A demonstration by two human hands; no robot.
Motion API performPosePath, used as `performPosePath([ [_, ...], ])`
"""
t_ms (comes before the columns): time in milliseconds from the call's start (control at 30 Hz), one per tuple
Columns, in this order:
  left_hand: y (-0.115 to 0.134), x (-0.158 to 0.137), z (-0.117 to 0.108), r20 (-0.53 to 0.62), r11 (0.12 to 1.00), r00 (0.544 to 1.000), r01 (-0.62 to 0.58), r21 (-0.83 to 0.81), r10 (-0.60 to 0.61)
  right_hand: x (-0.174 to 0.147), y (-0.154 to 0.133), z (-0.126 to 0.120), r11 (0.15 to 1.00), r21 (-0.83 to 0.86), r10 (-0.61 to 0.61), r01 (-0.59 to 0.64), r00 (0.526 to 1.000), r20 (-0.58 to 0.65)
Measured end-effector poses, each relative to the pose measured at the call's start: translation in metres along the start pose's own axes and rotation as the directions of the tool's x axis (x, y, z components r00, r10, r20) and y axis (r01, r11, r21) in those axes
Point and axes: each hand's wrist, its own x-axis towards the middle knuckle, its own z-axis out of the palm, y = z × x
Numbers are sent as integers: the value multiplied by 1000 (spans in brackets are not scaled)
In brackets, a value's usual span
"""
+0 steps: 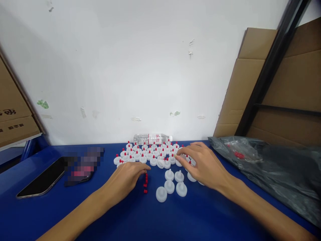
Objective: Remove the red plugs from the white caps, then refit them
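My left hand (pixel 129 175) is closed, thumb and fingertips together at the upper end of a short line of small red caps (pixel 145 185). The topmost cap sits right at the fingertips, partly hidden. My right hand (pixel 200 164) reaches over the right side of the white round lids, its thumb and index fingertips close together at a white lid (pixel 178 163) whose tip they cover. Many lids behind carry red caps on their spouts, such as this capped lid (pixel 153 161). Nearer to me, several bare-spouted lids (pixel 169 186) stand spout-up between my hands.
A clear plastic bottle (pixel 145 139) lies along the wall behind the lids. On the left are a phone (pixel 42 177) and a blurred dark item (pixel 85 167). Dark plastic sheeting (pixel 281 177) with a clear bag (pixel 244 150) lies right. Cardboard (pixel 247 77) leans by a black post.
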Motion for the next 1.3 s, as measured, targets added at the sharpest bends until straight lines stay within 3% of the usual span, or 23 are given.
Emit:
performPosePath([
  [167, 3, -1, -2, -71, 999, 997, 21, 40, -18, -3, -1, 3, 998, 49, -28, 26, 998, 52],
  [333, 28, -7, -9, -174, 999, 984, -34, 1, 34, -8, -17, 5, 971, 196, -168, 140, 977, 134],
  [567, 56, -13, -8, -41, 970, 969, -245, 12, 245, -16, -42, 12, 897, 289, -369, 333, 926, 76],
  [733, 58, -14, -10, -42, 965, 971, -237, -108, 234, -13, -45, 11, 873, 237, -447, 426, 894, 39],
  [867, 54, -13, -13, -109, 958, 988, -132, -256, 107, -8, -32, 6, 847, 8, -532, 532, 846, -39],
  [933, 48, -11, -16, -140, 967, 990, -38, -252, 2, -5, -19, 4, 879, -39, -476, 475, 879, -37],
  [1067, 28, -2, -17, -166, 981, 975, 126, -150, -151, -2, 2, 2, 980, -18, -198, 198, 980, 18],
  [1167, 15, 2, -12, -140, 975, 970, 179, -129, -196, -2, 8, 5, 994, -45, -89, 95, 989, 118],
  [1300, 5, 3, -4, -100, 981, 983, 142, -133, -156, -2, 7, 11, 997, 0, -73, 75, 967, 243],
])
